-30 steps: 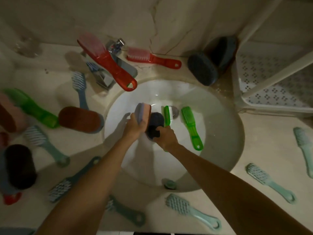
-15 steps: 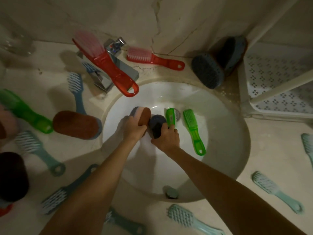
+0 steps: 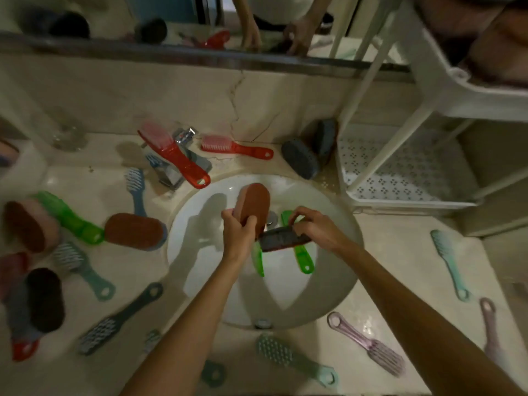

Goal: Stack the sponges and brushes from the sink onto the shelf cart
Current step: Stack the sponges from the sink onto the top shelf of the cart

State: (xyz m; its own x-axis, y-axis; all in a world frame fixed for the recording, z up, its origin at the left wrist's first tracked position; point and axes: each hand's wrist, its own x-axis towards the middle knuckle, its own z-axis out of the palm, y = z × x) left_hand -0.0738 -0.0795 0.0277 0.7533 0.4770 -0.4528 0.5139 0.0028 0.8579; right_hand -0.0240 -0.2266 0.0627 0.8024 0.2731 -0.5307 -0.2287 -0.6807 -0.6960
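Over the white sink (image 3: 337,275), my left hand (image 3: 238,238) grips a brown-and-pink sponge (image 3: 255,204), held upright. My right hand (image 3: 317,228) grips a dark grey sponge (image 3: 281,240), lying roughly level just above the basin. Two green brushes (image 3: 300,257) lie in the sink under that sponge, partly hidden by it. The white shelf cart (image 3: 400,178) stands at the right, its perforated lower shelf bare; an upper shelf (image 3: 471,90) holds dim shapes I cannot make out.
Many brushes and sponges lie around the counter: red brushes (image 3: 237,148) by the chrome tap (image 3: 183,155), grey sponges (image 3: 303,158) by the cart, a brown sponge (image 3: 133,231) left of the sink, teal and purple brushes (image 3: 368,344) in front. A mirror runs along the back.
Both hands have risen from the sink bottom, each with its sponge. The brown sponge now stands higher and the grey one has turned level. The view has tilted up, showing the mirror and cart.
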